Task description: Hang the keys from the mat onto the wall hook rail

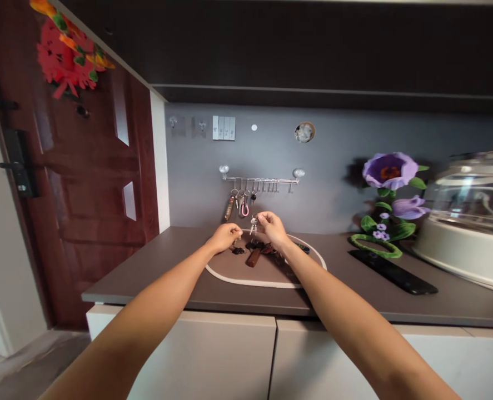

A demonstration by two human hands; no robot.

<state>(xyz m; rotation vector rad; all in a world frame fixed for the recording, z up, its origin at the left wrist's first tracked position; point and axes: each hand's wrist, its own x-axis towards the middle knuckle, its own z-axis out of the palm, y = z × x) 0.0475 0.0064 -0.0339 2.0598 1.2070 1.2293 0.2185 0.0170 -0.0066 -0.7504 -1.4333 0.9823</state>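
Note:
My right hand (272,229) pinches the ring of a small bunch of silver keys (253,224), which hangs above the mat. To its left, my left hand (226,237) is closed, its fingertips together over the mat's back left part; a small shiny bit shows at them, too small to name. Below both hands, on the brown oval mat (225,276) with its pale rim, lie a brown key fob (253,258) and several dark keys (238,251). Behind, a hook rail (263,180) on the wall carries several key rings on its left hooks, one with a pink carabiner (245,209).
On the right of the counter (146,272) lie a black phone (392,272), purple crafted flowers (390,171) and a white appliance with a clear lid (467,222). A dark shelf (292,50) overhangs the counter. A red-brown door (88,211) stands at left.

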